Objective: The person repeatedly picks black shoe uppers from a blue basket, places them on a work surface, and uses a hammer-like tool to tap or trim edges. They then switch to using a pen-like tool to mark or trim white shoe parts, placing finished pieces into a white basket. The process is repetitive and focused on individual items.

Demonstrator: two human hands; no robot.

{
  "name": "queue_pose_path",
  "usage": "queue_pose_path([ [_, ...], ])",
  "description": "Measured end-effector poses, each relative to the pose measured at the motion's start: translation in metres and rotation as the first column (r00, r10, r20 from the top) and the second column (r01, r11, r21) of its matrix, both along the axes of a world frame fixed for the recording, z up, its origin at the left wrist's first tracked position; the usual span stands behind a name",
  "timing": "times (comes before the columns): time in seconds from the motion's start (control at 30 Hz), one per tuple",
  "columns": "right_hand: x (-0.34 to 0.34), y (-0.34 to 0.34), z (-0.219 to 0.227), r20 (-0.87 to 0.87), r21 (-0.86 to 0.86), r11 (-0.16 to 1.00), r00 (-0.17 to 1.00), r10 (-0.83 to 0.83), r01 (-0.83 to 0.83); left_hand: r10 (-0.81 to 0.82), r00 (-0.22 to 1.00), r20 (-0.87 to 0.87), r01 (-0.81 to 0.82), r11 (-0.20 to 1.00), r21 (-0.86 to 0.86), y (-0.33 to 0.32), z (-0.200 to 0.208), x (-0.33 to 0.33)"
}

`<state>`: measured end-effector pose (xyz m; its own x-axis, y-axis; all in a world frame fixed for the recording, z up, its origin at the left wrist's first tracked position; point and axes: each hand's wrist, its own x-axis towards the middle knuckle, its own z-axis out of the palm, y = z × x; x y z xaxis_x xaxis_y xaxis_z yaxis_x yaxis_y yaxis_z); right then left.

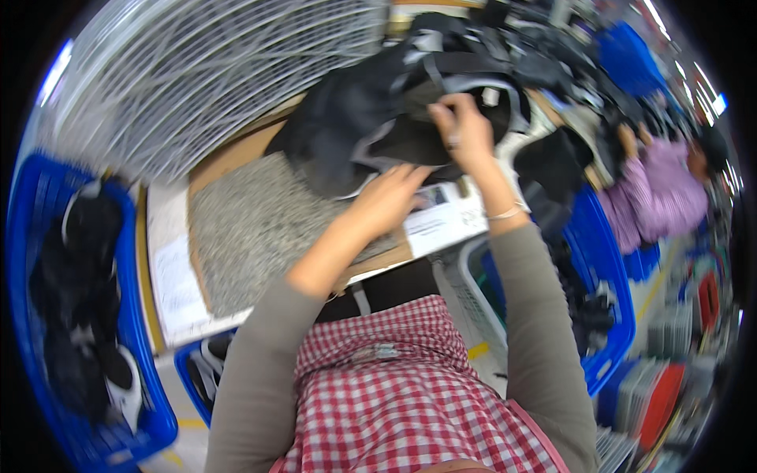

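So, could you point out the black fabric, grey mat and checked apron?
Black fabric (pixel 343 110), head view: its broad left part.
Grey mat (pixel 256 225), head view: its speckled surface.
Checked apron (pixel 386 386), head view: its front.

We wear olive-grey sleeves (pixel 536 299) and a red-and-white checked apron (pixel 386 394). A thin pale bracelet (pixel 506 213) encircles our right wrist (pixel 494 195).

Lamps (pixel 719 104): white glare on both sides
Wire rack (pixel 236 75): streaked with blur
Black fabric (pixel 335 106): so dark I lose most folds
Outer edges: bowed, fading to black
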<state>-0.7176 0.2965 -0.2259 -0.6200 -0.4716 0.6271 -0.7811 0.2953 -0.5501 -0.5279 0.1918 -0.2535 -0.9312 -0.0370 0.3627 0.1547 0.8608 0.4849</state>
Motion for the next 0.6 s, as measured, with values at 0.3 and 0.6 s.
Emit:
queue_pose_path([
  [0.3, 0.023, 0.014, -0.044, -0.028, -0.237, 0.971, 0.999, -0.022, 0.015, 0.384, 0.861, -0.332, -0.436, 0.895, -0.096, -0.009, 0.005, 0.073],
  [0.6, 0.121, 0.084, -0.077, 0.397, -0.357, 0.934, 0.902, 0.171, -0.02, 0.129, 0.972, -0.196, -0.181, 0.944, -0.276, -0.039, -0.023, 0.013],
])
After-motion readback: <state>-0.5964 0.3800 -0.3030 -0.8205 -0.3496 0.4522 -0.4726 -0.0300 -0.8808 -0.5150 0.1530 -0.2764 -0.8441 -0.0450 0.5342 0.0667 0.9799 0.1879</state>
